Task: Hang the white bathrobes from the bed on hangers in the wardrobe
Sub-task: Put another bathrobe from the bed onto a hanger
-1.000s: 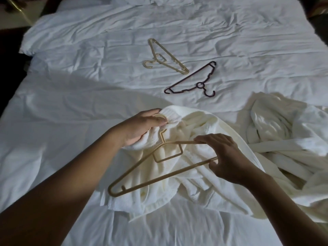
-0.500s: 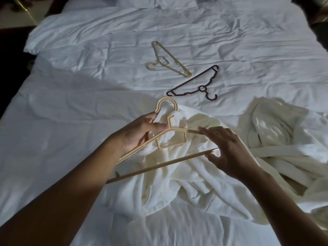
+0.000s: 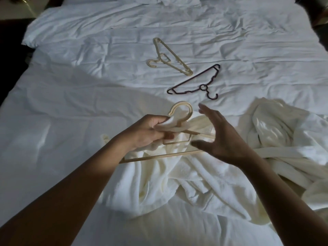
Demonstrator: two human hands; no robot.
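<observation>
One head cam, wide-angle. It stands at the near end of the bed (image 3: 62,107) and faces forward and down along it to the pillows (image 3: 179,0) at the top edge. Close in: forearms enter from both bottom corners, left hand (image 3: 149,132) and right hand (image 3: 223,139) sit mid-frame. Bed fills nearly the whole view.

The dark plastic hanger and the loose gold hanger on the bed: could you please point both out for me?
Dark plastic hanger (image 3: 192,79), head view, its straight bar.
Loose gold plastic hanger (image 3: 174,55), head view, its long straight bar.
</observation>
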